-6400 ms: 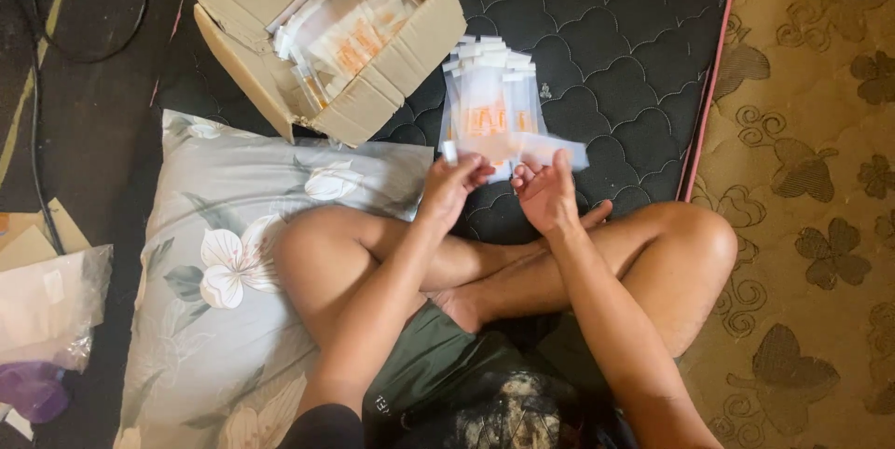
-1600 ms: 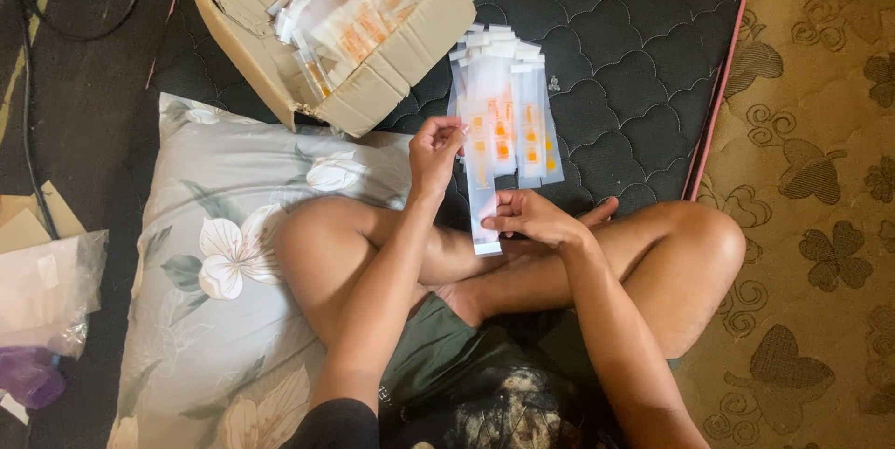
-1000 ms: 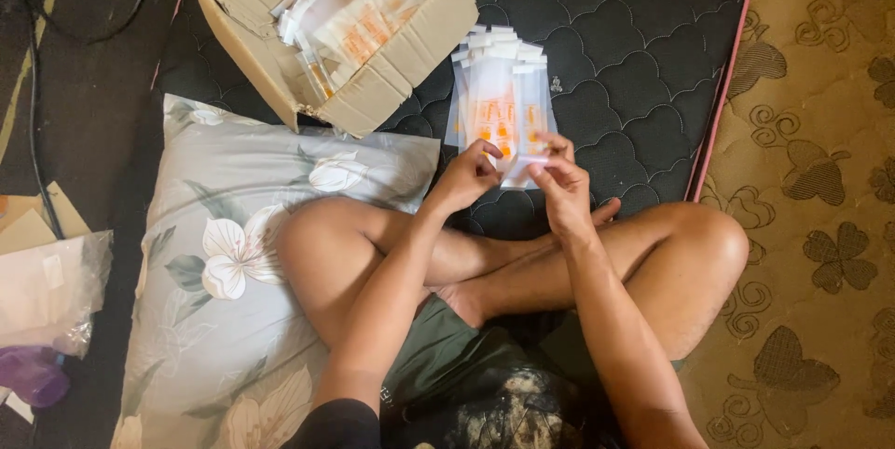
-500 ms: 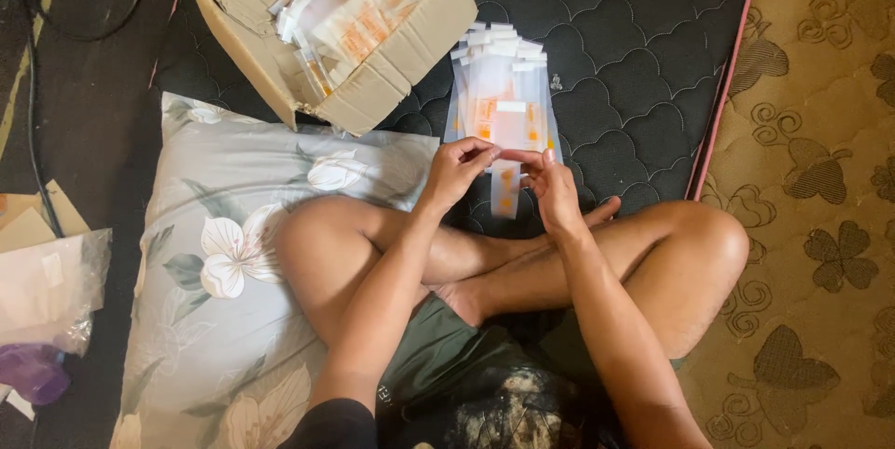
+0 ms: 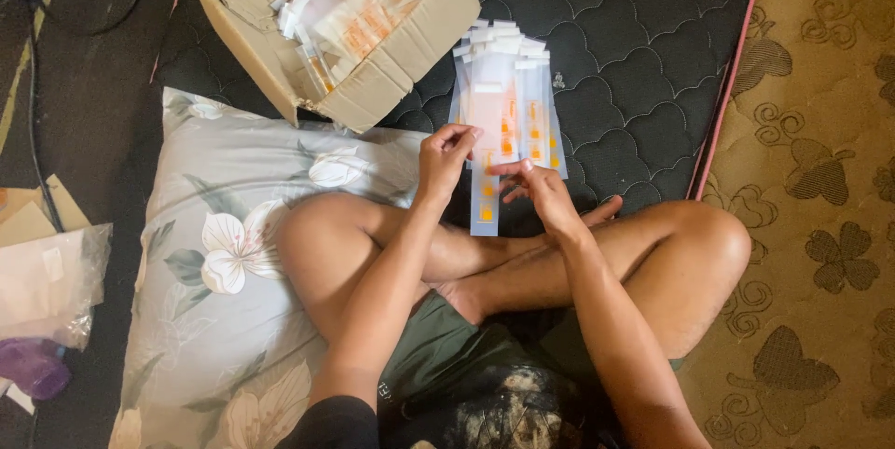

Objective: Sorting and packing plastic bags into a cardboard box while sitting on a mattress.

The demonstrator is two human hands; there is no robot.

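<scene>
Packet (image 5: pixel 485 197) in hands, above dark quilted mattress (image 5: pixel 643 29), patterned carpet (image 5: pixel 820 207) beside.

A floral pillow (image 5: pixel 233 253) lies beside a dark quilted mattress (image 5: pixel 634 57)

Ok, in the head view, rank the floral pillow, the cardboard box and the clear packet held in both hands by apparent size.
1. floral pillow, partly hidden by the legs
2. cardboard box
3. clear packet, pinched by the left hand and right hand

A dark quilted mattress (image 5: pixel 643 29) with a pink edge carries the things. On it sit an open brown cardboard box (image 5: pixel 410 48) full of packets, a fanned pile of long clear plastic packets (image 5: pixel 531 95), and a grey flowered pillow (image 5: pixel 214 253).
</scene>
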